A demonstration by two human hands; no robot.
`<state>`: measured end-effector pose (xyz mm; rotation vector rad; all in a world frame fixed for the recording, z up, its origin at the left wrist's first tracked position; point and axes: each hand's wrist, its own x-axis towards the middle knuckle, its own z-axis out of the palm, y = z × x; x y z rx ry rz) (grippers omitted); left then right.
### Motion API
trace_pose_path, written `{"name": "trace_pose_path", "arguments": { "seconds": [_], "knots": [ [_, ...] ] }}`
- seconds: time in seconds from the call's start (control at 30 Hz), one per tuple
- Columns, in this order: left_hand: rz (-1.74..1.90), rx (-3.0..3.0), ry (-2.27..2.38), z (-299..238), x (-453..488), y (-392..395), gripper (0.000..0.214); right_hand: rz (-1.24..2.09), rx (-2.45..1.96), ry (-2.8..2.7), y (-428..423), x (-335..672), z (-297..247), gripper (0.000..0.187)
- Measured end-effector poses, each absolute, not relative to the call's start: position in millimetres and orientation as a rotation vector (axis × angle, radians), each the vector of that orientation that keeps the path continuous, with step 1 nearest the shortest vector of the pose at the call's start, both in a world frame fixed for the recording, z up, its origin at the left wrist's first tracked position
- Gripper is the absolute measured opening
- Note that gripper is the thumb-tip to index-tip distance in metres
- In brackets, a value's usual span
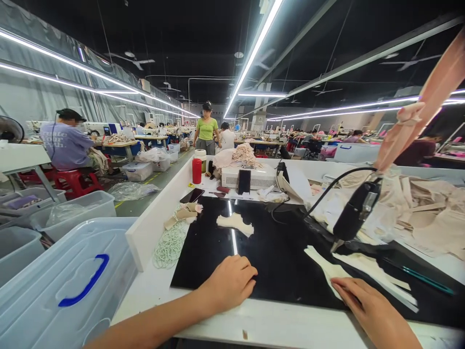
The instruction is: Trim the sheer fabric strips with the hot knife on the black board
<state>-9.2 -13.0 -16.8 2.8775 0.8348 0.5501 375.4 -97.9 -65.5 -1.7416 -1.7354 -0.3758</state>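
Right hand (374, 306) pinching near end of strip (322, 262) on black board (279, 261), fingertips nearly together. Left hand (233, 283) curling over board's near edge; palm hidden, cannot tell if holding anything. Pale pieces (378, 274) lying right of strip. Black tool (356, 211) hanging tip-down near strip's far end. Scrap (235, 222) lying beyond left hand. Person (207, 129) in green standing past bench (160, 206).

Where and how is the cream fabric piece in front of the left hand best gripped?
Probably pinch the cream fabric piece by its right end, coming from the near side with the left hand: it lies spread on the black board, and that end reaches closest to the hand.
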Motion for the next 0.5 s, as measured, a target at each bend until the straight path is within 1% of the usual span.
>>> {"name": "trace_pose_path", "arguments": {
  "seconds": [0.17,0.3,0.5],
  "knots": [
    [0.564,2.895,0.830,-15.9,-10.8,-12.7,0.015,-0.137,-1.750,-1.711,-96.3,381.4,-69.2,0.038],
    [0.594,2.897,0.814,-16.5,-12.4,-11.6,0.015,-0.070,-1.783,-1.604,-95.7,381.6,-68.2,0.045],
    [0.641,2.889,0.806,-18.3,-16.6,-10.3,0.020,0.015,-1.764,-1.554,-94.8,373.8,-69.7,0.045]
  ]
}}
